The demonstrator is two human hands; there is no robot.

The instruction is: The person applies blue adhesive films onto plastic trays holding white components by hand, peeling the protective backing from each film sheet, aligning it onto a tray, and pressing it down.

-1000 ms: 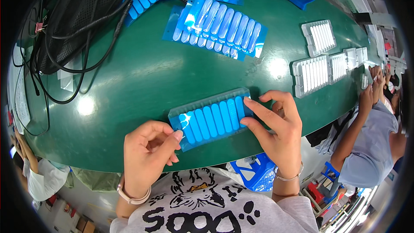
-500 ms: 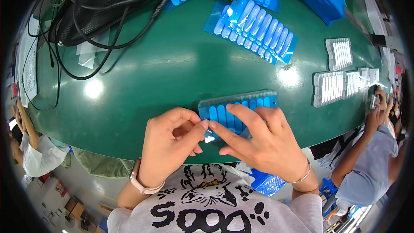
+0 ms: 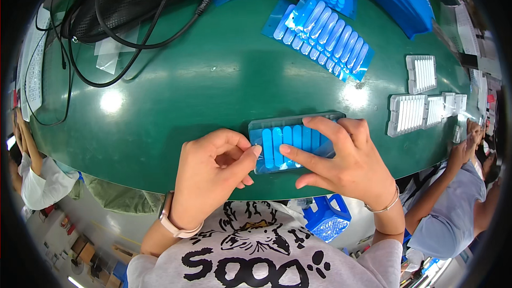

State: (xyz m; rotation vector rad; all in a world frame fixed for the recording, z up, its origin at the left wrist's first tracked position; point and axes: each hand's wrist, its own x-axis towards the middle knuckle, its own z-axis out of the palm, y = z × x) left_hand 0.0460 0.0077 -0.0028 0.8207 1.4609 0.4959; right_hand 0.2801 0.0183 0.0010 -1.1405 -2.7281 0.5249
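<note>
A clear shallow tray (image 3: 260, 169) lies on the green table close in front of me, with a row of blue rounded strips (image 3: 277, 140) in it. At its left edge my left hand (image 3: 217, 168) is closed in a pinch, thumb against index finger; what is between them, if anything, is too small to make out. My right hand (image 3: 346, 162) reaches over the tray's right part with its fingers spread. Its index fingertip rests on or just above the strips, and its middle finger reaches the far side. The hand hides the tray's right end.
Blue sheets of moulded strips (image 3: 325, 34) lie at the back. A blue bin (image 3: 400, 0) stands at the far right. White slotted trays (image 3: 408, 114) are on the right. Black cables (image 3: 154, 45) and a black mesh bag (image 3: 128, 13) occupy the far left. Co-workers sit at both sides.
My right hand has moved right, away from the left fingertips, and uncovered more blue strips. The left hand stays pinched at the tray's left edge.
</note>
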